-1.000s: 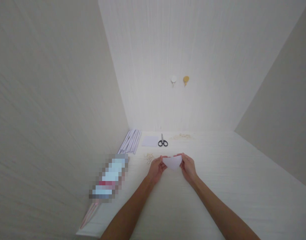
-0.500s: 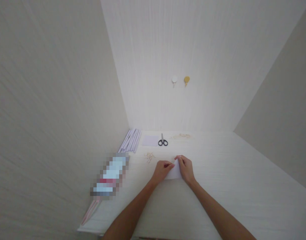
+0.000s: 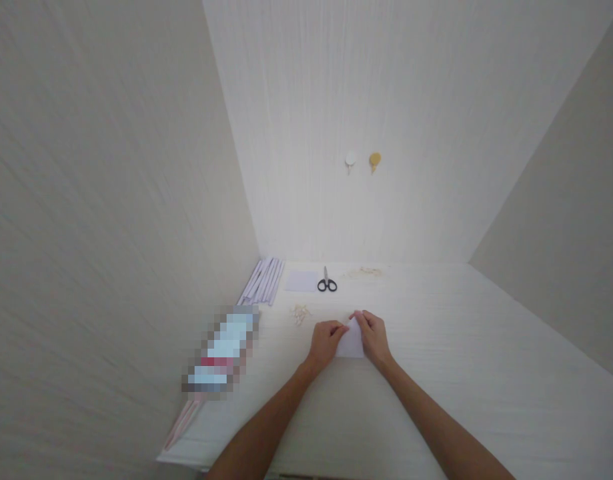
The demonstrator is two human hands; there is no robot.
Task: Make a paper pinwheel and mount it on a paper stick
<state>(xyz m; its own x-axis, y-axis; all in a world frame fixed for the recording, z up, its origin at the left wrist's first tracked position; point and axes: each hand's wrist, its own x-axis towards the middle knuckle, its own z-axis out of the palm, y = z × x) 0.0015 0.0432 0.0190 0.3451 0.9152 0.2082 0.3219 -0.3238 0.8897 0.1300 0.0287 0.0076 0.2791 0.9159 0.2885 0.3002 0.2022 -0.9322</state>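
Observation:
A small pale sheet of paper (image 3: 350,343) lies between my two hands near the middle of the table. My left hand (image 3: 326,341) pinches its left side between thumb and fingers. Along the opposite edge, my right hand (image 3: 373,333) is closed on the paper, its thumb and fingertips at the top corner. My hands hide both side edges of the sheet. Beyond them lie black-handled scissors (image 3: 327,283), blades pointing away, and beside these a flat pale paper square (image 3: 301,281). A little heap of short light-coloured pieces (image 3: 300,314) sits left of my hands.
Several rolled or folded paper strips (image 3: 263,281) lie at the back left against the wall. A blurred-out device with a lit screen (image 3: 223,350) leans along the left wall. Thin tan scraps (image 3: 369,271) lie at the back. Two hooks (image 3: 375,160) are on the back wall.
My left hand has shifted slightly, and the lower part of the paper now looks flatter and squarer. Both hands keep their grip on it.

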